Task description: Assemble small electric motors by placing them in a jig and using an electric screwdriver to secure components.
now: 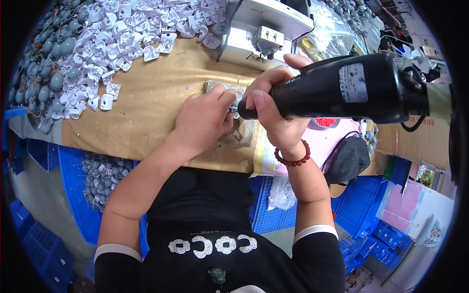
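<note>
In my right hand (279, 110) is a black electric screwdriver (317, 93), lying tilted, its cable end toward the right and its nose pointing left. My left hand (201, 119) is closed, fingertips pinched on a small grey part (235, 104) at the screwdriver's tip. Fingers and tool cover most of that part, so its shape cannot be made out. Both hands are over a worn, flat plate (243, 139) on the brown-covered workbench (146, 107). A thin pin or wire (238, 82) stands up just beyond the fingers.
White plastic pieces (141, 27) heap at the far left, beside grey bulb-shaped parts (56, 49). A metal box device (266, 29) stands behind my hands. To the right are a red-filled dish (325, 122) and black mesh pouch (348, 158). Blue crates (75, 195) sit below.
</note>
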### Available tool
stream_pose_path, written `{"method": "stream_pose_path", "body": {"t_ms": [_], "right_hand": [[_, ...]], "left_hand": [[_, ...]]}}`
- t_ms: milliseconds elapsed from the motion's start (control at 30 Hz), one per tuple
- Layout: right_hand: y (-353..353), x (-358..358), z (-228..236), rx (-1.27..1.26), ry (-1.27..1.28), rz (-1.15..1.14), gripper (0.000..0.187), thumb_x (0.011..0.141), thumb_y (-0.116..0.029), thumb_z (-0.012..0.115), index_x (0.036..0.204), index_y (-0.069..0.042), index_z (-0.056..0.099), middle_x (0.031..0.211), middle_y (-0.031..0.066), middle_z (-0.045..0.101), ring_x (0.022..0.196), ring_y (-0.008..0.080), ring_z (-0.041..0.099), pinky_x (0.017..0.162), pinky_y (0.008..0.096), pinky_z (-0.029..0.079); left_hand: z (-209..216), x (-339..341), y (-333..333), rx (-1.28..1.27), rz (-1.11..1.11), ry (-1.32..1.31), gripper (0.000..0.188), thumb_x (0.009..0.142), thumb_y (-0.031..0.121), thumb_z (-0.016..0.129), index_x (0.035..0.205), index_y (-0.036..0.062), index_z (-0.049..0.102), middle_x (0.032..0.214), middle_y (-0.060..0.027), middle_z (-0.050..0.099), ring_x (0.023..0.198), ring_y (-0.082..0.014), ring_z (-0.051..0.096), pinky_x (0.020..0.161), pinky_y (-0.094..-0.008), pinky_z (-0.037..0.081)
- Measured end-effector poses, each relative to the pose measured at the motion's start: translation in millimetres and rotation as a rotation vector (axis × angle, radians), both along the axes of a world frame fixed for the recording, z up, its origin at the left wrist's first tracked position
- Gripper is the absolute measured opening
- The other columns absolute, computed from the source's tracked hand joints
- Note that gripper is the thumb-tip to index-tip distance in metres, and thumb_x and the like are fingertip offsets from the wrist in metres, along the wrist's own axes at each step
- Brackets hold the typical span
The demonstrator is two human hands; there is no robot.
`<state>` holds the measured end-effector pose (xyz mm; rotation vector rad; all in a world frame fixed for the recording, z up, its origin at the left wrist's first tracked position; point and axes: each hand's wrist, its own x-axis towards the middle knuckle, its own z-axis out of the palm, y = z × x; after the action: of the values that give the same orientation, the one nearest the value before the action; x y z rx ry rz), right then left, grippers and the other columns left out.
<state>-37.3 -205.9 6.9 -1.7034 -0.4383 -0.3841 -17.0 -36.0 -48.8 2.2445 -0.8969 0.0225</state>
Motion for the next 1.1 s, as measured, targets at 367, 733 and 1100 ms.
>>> {"method": "stream_pose_path", "body": {"t_ms": [367, 733, 1100], "right_hand": [[5, -2, -13, -0.066, -0.089, -0.102, 0.057, 0.077, 0.004, 0.071, 0.128, 0.002, 0.046, 0.085, 0.0056, 0.062, 0.071, 0.0103, 0.057, 0.067, 0.0267, 0.047], [-33, 23, 17, 0.353, 0.280, -0.321, 0.033, 0.084, -0.002, 0.068, 0.112, 0.002, 0.051, 0.082, 0.0073, 0.065, 0.069, 0.0155, 0.064, 0.064, 0.0280, 0.051], [-89, 30, -32, 0.008, 0.269, -0.618, 0.038, 0.093, -0.007, 0.066, 0.128, 0.005, 0.058, 0.116, 0.0132, 0.065, 0.095, 0.0142, 0.064, 0.080, 0.0245, 0.051]], "left_hand": [[0, 0, -2, -0.050, 0.004, -0.007, 0.027, 0.075, 0.011, 0.068, 0.098, 0.0102, 0.054, 0.090, -0.0077, 0.056, 0.074, -0.0308, 0.063, 0.065, -0.0437, 0.048], [2, -3, 0, 0.067, 0.047, 0.051, 0.036, 0.080, 0.014, 0.073, 0.113, 0.0090, 0.061, 0.102, -0.0087, 0.058, 0.082, -0.0316, 0.062, 0.071, -0.0435, 0.049], [0, -7, 5, -0.045, 0.019, 0.011, 0.033, 0.081, 0.013, 0.073, 0.112, 0.0091, 0.062, 0.107, -0.0058, 0.062, 0.087, -0.0285, 0.064, 0.073, -0.0406, 0.050]]}}
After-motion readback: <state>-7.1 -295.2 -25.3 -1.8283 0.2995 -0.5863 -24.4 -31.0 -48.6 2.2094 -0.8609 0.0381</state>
